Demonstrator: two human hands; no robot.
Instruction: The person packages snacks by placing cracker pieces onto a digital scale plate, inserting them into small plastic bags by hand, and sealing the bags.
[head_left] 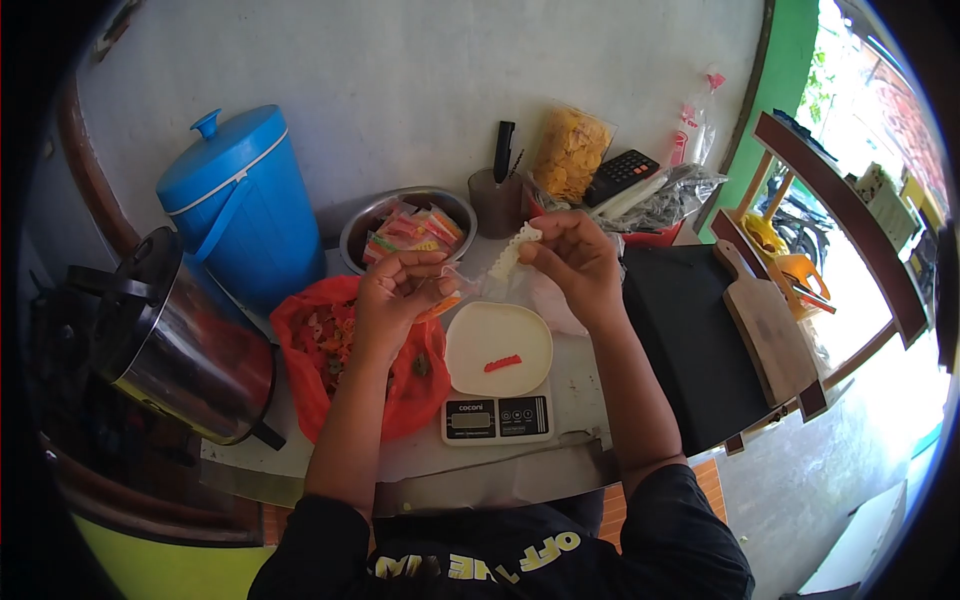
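Note:
My left hand [405,295] pinches the edge of a thin clear plastic bag, above the red plastic bag [420,400] of small colourful pieces. My right hand [575,260] holds a pale, wavy-edged strip [513,250] between thumb and fingers, over the back of the scale. A kitchen scale [497,420] carries a cream tray [500,330] with one red wavy strip [503,363] on it. Orange material shows beside my left hand, partly hidden.
Behind are a metal bowl [350,243] of small packets, a brown cup [495,205], a bag of yellow chips [570,150] and a calculator [625,175]. A blue jug [240,210] and steel pot [190,350] stand left; a wooden board [765,330] lies right.

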